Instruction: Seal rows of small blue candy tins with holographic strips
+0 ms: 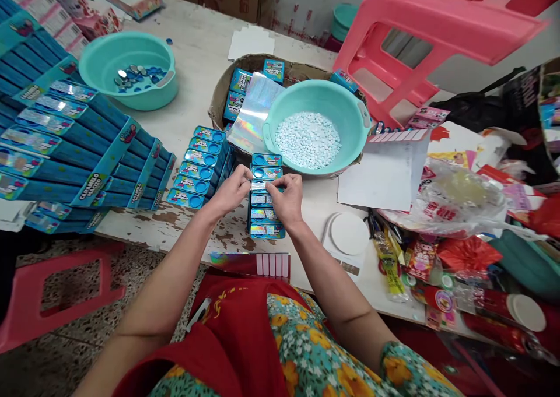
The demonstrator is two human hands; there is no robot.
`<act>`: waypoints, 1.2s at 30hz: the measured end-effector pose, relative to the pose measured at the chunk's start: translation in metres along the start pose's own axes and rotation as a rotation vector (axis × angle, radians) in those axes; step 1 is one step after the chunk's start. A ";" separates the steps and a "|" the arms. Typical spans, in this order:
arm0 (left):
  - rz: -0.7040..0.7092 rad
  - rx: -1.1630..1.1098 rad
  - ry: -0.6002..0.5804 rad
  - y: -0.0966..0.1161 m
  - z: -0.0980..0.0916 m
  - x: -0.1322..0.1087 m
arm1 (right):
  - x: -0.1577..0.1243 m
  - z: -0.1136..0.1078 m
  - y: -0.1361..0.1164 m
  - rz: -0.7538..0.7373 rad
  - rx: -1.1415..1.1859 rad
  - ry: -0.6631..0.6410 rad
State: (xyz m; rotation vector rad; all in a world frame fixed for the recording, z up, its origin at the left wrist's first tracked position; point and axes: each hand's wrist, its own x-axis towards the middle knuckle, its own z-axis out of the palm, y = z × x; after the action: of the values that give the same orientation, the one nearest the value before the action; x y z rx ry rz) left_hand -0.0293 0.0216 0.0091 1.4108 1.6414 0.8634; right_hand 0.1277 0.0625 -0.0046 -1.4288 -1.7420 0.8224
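A row of small blue candy tins (268, 231) stands on the table in front of me. The nearer tins carry shiny labels across their tops, while the two at the far end show bare round recesses. Over the third tin from the far end lies a small shiny label (258, 185). My right hand (289, 200) pinches that label's right side between thumb and finger. My left hand (233, 190) is curled at the row's left edge, fingertips closed at the label's left end; what is between them is too small to make out. Another group of tins (192, 184) stands left of my left hand.
A teal basin of pale candies (326, 98) rests on a cardboard box (217, 108) of tins. Another teal basin (128, 41) holds blue and silver pieces. Stacked display boxes (94, 188) fill the left; a scale (349, 234), bags and a pink stool (380, 21) are right.
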 end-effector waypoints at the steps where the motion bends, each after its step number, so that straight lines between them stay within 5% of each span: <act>1: -0.007 -0.010 0.033 -0.004 0.006 0.000 | 0.000 0.002 0.002 0.012 0.012 0.008; 7: -0.176 0.087 0.197 -0.029 0.040 -0.005 | 0.010 0.004 0.012 0.164 0.155 -0.005; 11: -0.217 0.185 0.239 -0.050 0.046 -0.039 | -0.009 -0.021 0.025 0.214 0.306 0.029; 14: -0.135 0.270 0.050 -0.067 0.052 -0.086 | -0.062 -0.049 0.036 0.234 0.297 0.107; 17: -0.099 0.361 -0.261 -0.081 0.067 -0.129 | -0.123 -0.059 0.048 0.226 0.244 -0.129; 20: -0.158 0.433 -0.377 -0.091 0.080 -0.146 | -0.159 -0.042 0.062 0.031 0.138 -0.471; 22: -0.163 0.440 -0.389 -0.095 0.083 -0.145 | -0.166 -0.024 0.073 -0.135 0.009 -0.574; 29: -0.171 0.400 -0.426 -0.099 0.082 -0.136 | -0.166 0.000 0.098 -0.461 -0.348 -0.795; 36: -0.231 0.495 -0.394 -0.108 0.094 -0.134 | -0.167 -0.003 0.098 -0.544 -0.429 -0.817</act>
State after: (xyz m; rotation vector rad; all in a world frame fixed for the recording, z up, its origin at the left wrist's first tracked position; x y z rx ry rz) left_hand 0.0146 -0.1267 -0.1113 1.5511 1.7194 0.0303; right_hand 0.2014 -0.0845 -0.1073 -0.7814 -2.8961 0.8024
